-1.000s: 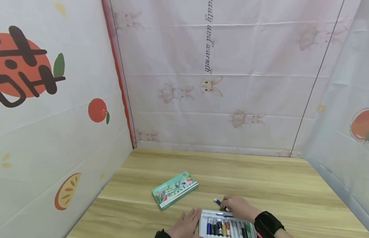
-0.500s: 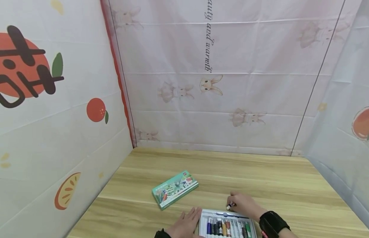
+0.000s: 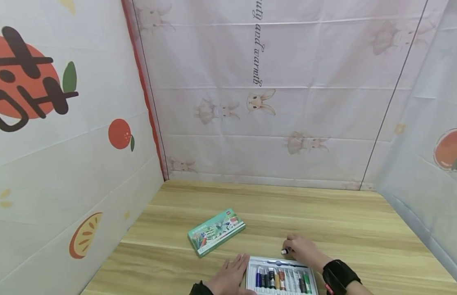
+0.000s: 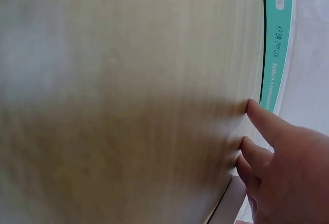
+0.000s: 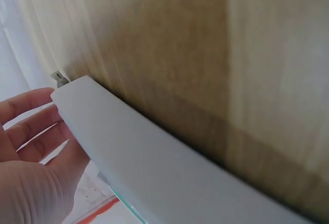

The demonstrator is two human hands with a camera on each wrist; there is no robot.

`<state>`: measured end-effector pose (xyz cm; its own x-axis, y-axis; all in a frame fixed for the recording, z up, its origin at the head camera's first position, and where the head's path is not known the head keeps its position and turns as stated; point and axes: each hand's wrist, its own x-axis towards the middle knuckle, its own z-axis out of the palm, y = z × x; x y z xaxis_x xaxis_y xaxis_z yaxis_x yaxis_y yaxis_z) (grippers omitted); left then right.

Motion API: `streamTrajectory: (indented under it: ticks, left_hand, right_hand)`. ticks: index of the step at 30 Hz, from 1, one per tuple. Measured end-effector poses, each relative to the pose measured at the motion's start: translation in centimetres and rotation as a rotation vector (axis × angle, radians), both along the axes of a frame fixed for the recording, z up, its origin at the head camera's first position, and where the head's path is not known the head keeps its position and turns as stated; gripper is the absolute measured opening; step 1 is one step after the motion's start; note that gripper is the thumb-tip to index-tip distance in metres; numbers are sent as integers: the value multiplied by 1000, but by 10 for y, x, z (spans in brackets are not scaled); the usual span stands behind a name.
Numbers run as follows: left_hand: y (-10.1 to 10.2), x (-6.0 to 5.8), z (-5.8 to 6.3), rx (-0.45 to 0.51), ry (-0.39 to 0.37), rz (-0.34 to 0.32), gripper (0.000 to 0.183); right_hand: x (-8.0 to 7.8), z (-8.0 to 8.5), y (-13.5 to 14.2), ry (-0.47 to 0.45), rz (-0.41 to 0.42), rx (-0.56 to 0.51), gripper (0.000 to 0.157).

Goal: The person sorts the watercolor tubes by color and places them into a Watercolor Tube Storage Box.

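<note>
A white tray [image 3: 312,282] of paint tubes [image 3: 281,280] lies at the table's near edge in the head view, a thin brush [image 3: 285,263] along its far side. My left hand [image 3: 230,277] rests with straight fingers at the tray's left edge; the left wrist view shows its fingertips [image 4: 249,107] on the table. Beyond the tray's far edge, my right hand [image 3: 305,250] holds a small paint tube [image 3: 285,251], its white cap end showing. In the right wrist view my right hand [image 5: 38,147] is partly behind the tray wall [image 5: 133,142], with the tube's grey crimped end peeking out.
A green printed box [image 3: 216,232] lies flat on the wooden table [image 3: 324,213], beyond the left hand. Printed cloth walls [image 3: 232,155] enclose the table at the back and both sides.
My right hand has drawn the tube off the table beyond the tray and moved slightly right, turning the tube's white cap toward me. The left hand has stayed in place.
</note>
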<state>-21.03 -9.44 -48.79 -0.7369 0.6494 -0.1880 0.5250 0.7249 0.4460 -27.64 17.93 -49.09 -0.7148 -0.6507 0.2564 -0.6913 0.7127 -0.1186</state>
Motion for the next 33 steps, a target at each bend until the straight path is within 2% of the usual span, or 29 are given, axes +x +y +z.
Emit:
streamTrajectory:
  ticks: [8, 17, 25, 33]
  left_hand:
    - [0, 0, -2, -6, 11, -5, 85]
    - [0, -1, -3, -21, 17, 2, 86]
    - [1, -2, -5, -42, 19, 1, 87]
    - [0, -1, -3, -41, 3, 15, 87]
  right_hand:
    - [0, 1, -1, 4, 24, -30, 14]
    - [14, 18, -23, 122, 211, -108, 16]
    - [28, 32, -44, 221, 285, -46, 17]
    - [42, 39, -66, 218, 372, 41, 24]
